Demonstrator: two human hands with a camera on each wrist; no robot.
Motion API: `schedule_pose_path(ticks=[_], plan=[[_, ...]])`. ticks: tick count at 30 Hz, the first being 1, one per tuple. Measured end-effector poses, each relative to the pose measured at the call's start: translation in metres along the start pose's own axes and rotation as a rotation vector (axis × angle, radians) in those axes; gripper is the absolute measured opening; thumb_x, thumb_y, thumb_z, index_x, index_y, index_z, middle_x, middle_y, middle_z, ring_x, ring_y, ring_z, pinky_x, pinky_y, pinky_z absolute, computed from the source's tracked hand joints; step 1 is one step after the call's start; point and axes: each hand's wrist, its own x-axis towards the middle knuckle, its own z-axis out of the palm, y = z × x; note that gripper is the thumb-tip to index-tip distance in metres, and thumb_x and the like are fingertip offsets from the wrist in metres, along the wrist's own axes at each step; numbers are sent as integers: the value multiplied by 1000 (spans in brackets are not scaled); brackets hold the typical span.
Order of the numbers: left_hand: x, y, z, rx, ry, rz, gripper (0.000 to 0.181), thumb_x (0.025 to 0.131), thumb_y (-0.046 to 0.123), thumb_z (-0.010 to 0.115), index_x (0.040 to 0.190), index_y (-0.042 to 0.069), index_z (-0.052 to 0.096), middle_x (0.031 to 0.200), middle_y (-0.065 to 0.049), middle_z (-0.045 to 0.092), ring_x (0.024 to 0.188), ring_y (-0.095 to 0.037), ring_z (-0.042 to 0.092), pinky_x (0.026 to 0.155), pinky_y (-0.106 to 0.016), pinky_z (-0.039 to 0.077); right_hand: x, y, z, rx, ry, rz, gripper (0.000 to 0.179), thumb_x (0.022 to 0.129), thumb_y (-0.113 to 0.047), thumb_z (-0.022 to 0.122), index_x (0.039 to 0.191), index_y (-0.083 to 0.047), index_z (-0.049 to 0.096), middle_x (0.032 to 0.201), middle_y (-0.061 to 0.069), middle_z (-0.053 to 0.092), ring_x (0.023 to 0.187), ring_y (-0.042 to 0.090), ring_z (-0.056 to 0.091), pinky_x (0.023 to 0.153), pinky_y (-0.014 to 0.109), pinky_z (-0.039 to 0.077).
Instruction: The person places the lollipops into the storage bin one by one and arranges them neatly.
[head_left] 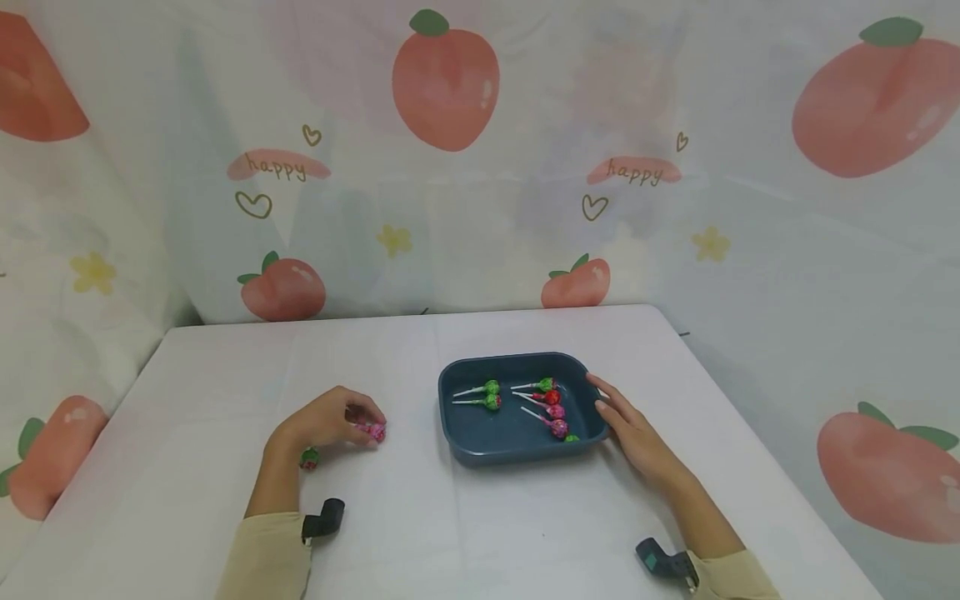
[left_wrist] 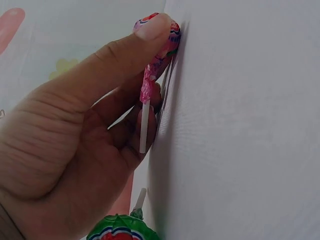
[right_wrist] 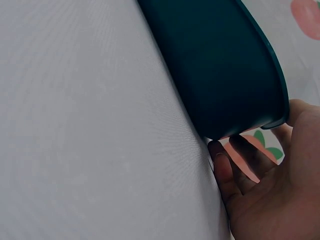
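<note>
My left hand [head_left: 324, 419] pinches a pink-wrapped lollipop [left_wrist: 148, 84] between thumb and fingers, close over the white table. In the left wrist view its white stick points back towards the palm. Beside that wrist lies a lollipop with a green and red wrapper [head_left: 309, 458], partly hidden by the arm in the head view. On the right, my right hand [head_left: 636, 433] touches the end of a dark blue tray [head_left: 487, 457], its fingers at the rim and outer wall. Inside the tray lie green lollipops [head_left: 491, 402], a red lollipop [head_left: 552, 397] and pink lollipops [head_left: 558, 427].
A white cloth covers the table [head_left: 405, 533], whose far edge meets a hanging curtain [head_left: 495, 217] printed with peaches. Small black cameras [head_left: 324, 518] sit on both wrists, near the beige sleeves [head_left: 264, 554].
</note>
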Motion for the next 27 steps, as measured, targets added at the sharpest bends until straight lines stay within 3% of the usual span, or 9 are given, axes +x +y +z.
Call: schedule_pose_path(ticks=[8, 18, 23, 27], plan=[[1, 1, 1, 5, 12, -2, 23, 80, 14, 91, 99, 19, 80, 88, 2, 66, 86, -22, 57, 76, -35, 49, -1, 1, 0, -6, 3, -10, 53, 112, -42, 40, 163, -30, 32, 169, 12, 22, 152, 45, 20, 113, 68, 22], [5, 12, 0, -27, 39, -7, 19, 86, 19, 87, 103, 18, 80, 92, 3, 70, 87, -21, 62, 79, -37, 51, -3, 2, -1, 10, 11, -6, 53, 112, -43, 41, 163, -31, 32, 169, 11, 22, 152, 45, 20, 114, 68, 22], [9, 21, -1, -44, 86, 28, 20, 88, 17, 85, 107, 15, 80, 93, 2, 71, 88, -20, 65, 81, -38, 53, -2, 3, 0, 22, 4, -11, 53, 112, -43, 41, 163, -31, 33, 168, 13, 24, 152, 44, 22, 115, 67, 22], [17, 32, 0, -60, 159, 71, 21, 88, 21, 85, 109, 17, 80, 95, 5, 72, 91, -21, 65, 83, -40, 54, 0, 4, 2, 25, 2, -2, 53, 112, -44, 41, 163, -31, 33, 168, 14, 25, 151, 44, 23, 115, 66, 22]])
